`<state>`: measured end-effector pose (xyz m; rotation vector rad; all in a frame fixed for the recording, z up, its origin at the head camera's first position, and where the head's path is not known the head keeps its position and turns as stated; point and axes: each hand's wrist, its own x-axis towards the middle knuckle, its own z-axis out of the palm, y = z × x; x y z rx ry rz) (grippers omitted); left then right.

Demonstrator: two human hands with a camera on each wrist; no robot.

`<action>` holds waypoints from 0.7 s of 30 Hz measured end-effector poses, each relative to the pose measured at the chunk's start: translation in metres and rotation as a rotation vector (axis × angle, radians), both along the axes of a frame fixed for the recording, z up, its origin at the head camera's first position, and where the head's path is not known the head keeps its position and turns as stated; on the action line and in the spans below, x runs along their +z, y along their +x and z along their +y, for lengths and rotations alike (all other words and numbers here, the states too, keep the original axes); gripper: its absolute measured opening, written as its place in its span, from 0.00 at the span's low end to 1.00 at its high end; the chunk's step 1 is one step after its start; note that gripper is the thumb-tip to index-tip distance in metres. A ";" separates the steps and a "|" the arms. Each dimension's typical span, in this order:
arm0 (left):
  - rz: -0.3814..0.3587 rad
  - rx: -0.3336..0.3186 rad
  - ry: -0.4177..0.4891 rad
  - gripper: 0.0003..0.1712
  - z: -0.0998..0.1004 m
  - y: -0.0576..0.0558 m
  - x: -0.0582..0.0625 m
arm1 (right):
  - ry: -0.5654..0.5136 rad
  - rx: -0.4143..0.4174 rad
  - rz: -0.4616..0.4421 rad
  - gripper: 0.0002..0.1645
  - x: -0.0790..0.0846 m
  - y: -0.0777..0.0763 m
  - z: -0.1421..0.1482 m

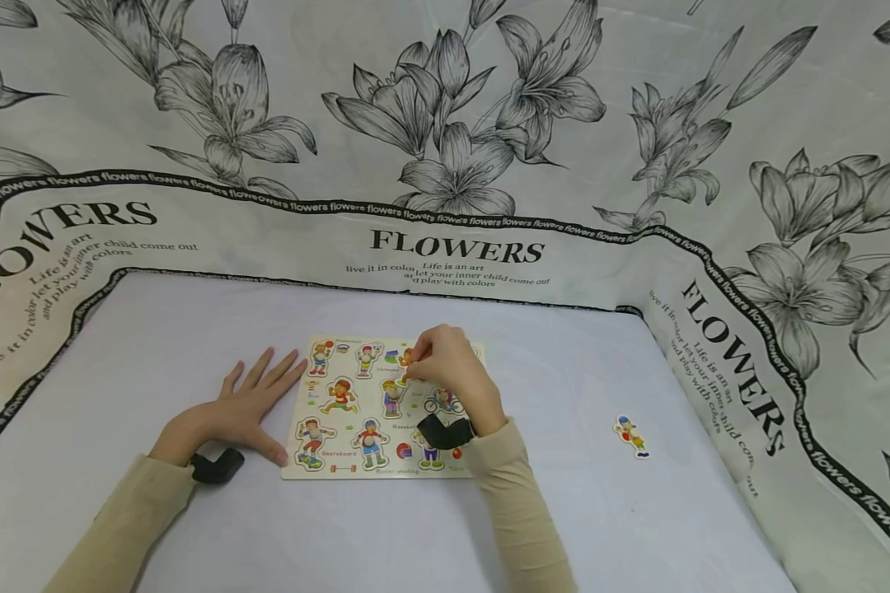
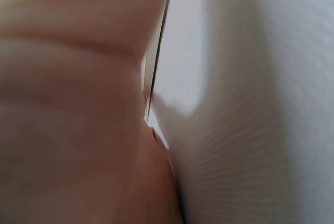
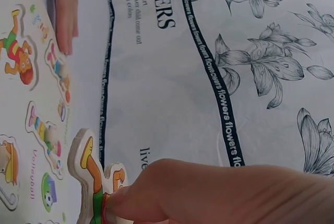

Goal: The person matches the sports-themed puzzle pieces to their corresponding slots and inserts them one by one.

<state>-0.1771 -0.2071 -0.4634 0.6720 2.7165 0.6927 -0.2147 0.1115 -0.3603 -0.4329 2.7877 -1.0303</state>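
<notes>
A cream puzzle board (image 1: 341, 441) with sports figures lies on the white table. My right hand (image 1: 452, 366) is above its upper right part, pinching a wooden puzzle piece (image 3: 88, 174) between thumb and fingers. The piece shows a figure in a red top and green shorts, partly covered by the thumb in the right wrist view. My left hand (image 1: 241, 416) lies with fingers spread at the board's left edge, its thumb and a fingertip touching or close to it. Mostly palm (image 2: 62, 130) fills the left wrist view, beside the board's edge (image 2: 152, 62).
One loose figure piece (image 1: 630, 436) in blue and yellow lies on the table to the right of the board. A fabric wall (image 1: 460, 247) printed with flowers and lettering rises along the table's back and sides. Several figure pieces, including a runner (image 1: 339, 397), sit on the board.
</notes>
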 end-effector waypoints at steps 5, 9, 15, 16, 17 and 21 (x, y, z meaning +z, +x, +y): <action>0.016 -0.007 0.025 0.83 -0.001 0.000 -0.002 | 0.000 0.017 0.013 0.07 -0.009 -0.002 -0.008; 0.035 -0.012 0.045 0.82 -0.002 0.000 -0.004 | -0.001 0.033 0.016 0.07 -0.015 -0.003 -0.014; 0.010 -0.002 0.016 0.83 -0.001 0.001 0.000 | -0.004 0.040 -0.003 0.07 -0.025 -0.006 -0.023; 0.006 -0.001 0.010 0.83 0.000 0.000 0.000 | -0.008 0.043 -0.005 0.07 -0.026 -0.006 -0.024; 0.005 -0.001 0.004 0.83 0.000 0.000 0.001 | -0.011 0.047 -0.003 0.07 -0.028 -0.006 -0.025; 0.006 -0.004 -0.006 0.83 0.000 0.000 0.001 | -0.041 0.073 0.013 0.06 -0.035 -0.007 -0.028</action>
